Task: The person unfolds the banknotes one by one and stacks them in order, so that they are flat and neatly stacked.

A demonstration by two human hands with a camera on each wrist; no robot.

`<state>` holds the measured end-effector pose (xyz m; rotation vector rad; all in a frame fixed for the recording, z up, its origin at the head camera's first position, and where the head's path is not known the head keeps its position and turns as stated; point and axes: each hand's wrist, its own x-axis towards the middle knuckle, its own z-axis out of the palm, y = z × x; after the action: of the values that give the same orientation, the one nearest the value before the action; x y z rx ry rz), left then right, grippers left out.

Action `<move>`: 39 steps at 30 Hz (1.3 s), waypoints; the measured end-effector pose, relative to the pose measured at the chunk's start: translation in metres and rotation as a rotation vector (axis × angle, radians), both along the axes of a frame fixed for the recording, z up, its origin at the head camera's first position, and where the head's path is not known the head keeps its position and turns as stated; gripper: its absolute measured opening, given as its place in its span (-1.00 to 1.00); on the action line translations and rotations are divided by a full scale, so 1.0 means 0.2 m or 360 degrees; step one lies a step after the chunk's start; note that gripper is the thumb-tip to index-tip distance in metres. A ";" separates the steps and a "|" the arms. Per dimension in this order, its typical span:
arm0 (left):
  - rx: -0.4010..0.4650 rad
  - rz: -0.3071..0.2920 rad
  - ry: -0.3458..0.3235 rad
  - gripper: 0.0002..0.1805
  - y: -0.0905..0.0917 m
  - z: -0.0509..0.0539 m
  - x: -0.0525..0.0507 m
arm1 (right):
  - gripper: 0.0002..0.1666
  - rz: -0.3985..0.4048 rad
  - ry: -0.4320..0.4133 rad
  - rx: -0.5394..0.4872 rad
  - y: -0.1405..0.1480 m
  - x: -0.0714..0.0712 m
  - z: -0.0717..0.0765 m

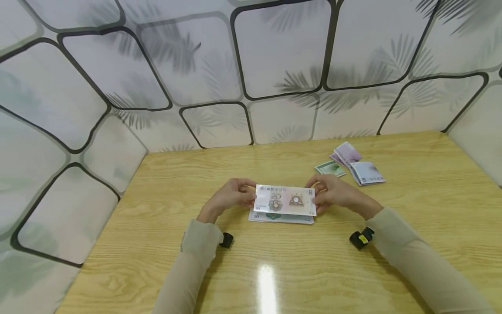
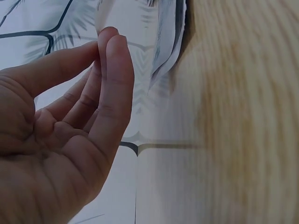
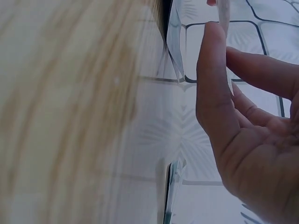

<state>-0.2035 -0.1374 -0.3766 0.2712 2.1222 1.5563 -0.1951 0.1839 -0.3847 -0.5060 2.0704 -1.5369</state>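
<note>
Two hands: the left hand (image 1: 235, 194) and the right hand (image 1: 333, 191) face each other above the wooden tabletop (image 1: 196, 279).
Left grip: thumb and fingers pinch the left edge of the note marked 20 (image 1: 285, 200).
Right grip: fingers and thumb pinch the same sheet by its right edge.
Height of the sheet: raised off the tabletop (both wrist views show it apart from the paper lying there), with its printed face towards the head camera.
Paper beneath: the notes marked 50 (image 1: 281, 217) lie on the tabletop, mostly hidden in the head view, their near edge showing.
Far right: a green note (image 1: 330, 168) lies just beyond the right hand; purple notes (image 1: 349, 153) sit farther off, and pale blue folded notes (image 1: 368, 172) lie to the right.
Sleeves: pale cuffs (image 1: 201, 237), a black device (image 1: 361, 238) beside the right one.
Backdrop: patterned wall (image 1: 282, 48), leaf shapes and dark outlines.
</note>
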 end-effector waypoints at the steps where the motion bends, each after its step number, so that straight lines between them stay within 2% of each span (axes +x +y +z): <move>1: -0.0005 -0.0007 -0.0004 -0.58 0.00 0.00 0.00 | -0.52 0.0006 0.0000 0.0012 0.00 0.00 0.00; 8: -0.0048 -0.0040 -0.0069 -0.60 0.01 -0.01 0.00 | -0.53 0.0047 -0.0022 0.0064 -0.01 0.00 -0.01; 16: -0.0116 -0.0075 -0.0108 -0.53 0.01 -0.01 0.02 | -0.54 0.0087 -0.0046 0.0117 -0.01 0.01 -0.01; 21: -0.0171 -0.0086 -0.0074 -0.51 0.01 0.00 0.02 | -0.56 0.0108 -0.0047 0.0151 -0.01 0.00 -0.01; 28: -0.0321 -0.0050 -0.0014 -0.59 0.00 0.02 0.01 | -0.61 0.0100 0.0003 0.0125 0.02 0.00 0.02; 32: -0.0330 -0.0063 0.0014 -0.62 0.00 0.03 0.00 | -0.60 0.0068 0.0036 0.0107 0.05 -0.01 0.04; 39: -0.0349 -0.0031 0.0089 -0.61 -0.01 0.06 -0.01 | -0.58 -0.0033 0.0083 0.0161 0.13 -0.03 0.10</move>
<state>-0.2060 -0.1388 -0.3637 0.2609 2.3029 1.3045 -0.2006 0.2101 -0.3656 -0.4931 2.1868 -1.4359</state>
